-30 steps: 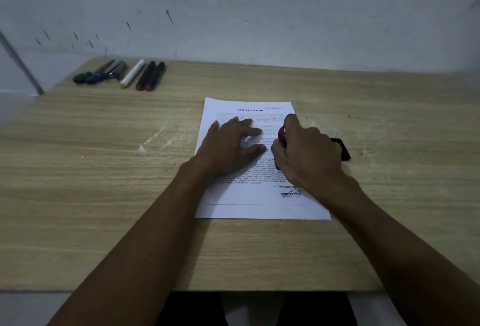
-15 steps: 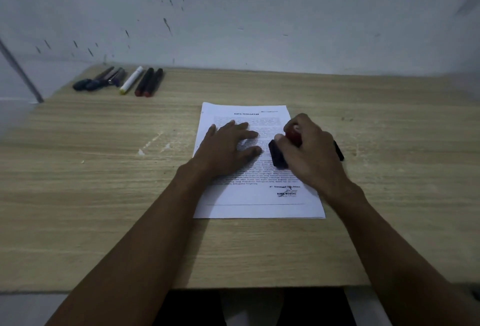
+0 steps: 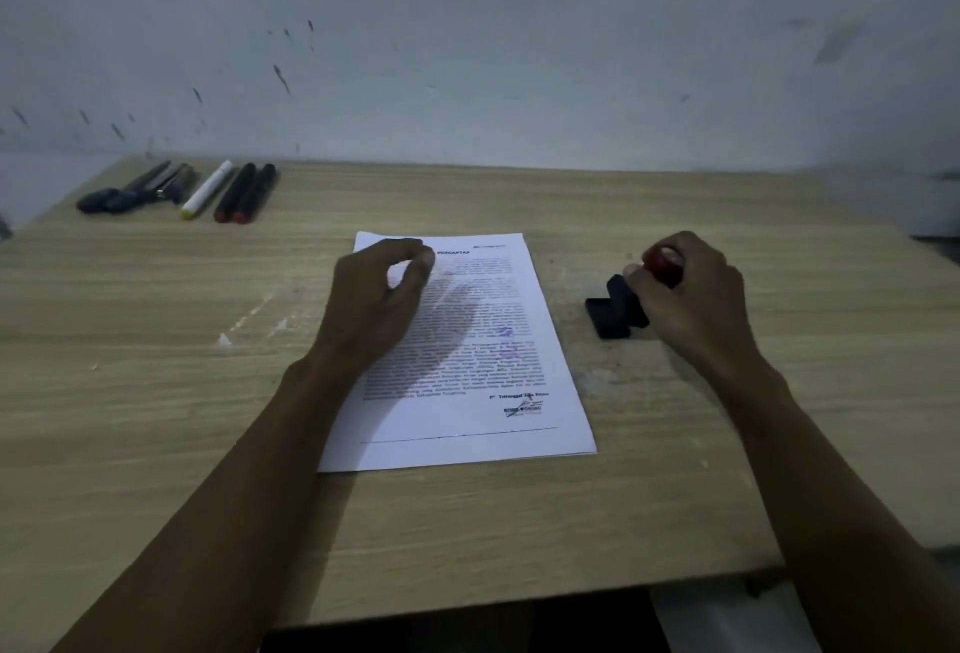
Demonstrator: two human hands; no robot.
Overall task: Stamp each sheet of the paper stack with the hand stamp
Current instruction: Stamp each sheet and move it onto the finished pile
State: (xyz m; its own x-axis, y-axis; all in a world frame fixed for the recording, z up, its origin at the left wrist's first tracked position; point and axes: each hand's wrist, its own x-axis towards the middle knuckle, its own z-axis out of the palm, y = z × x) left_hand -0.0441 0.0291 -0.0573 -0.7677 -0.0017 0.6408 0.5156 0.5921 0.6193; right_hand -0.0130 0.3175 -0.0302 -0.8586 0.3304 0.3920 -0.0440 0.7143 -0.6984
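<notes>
Left hand [image 3: 376,304] raised, fingers curled, thumb meeting fingertips, right hand [image 3: 693,296] gripping

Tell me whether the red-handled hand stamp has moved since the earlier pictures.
Yes. The red-handled hand stamp went right, off the white paper stack, to the black ink pad.

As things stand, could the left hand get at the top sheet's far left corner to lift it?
Probably yes. The left hand is already at that corner of the paper stack, fingers curled near the edge. The right hand holds the hand stamp off to the side on the table, so nothing blocks the way.
</notes>
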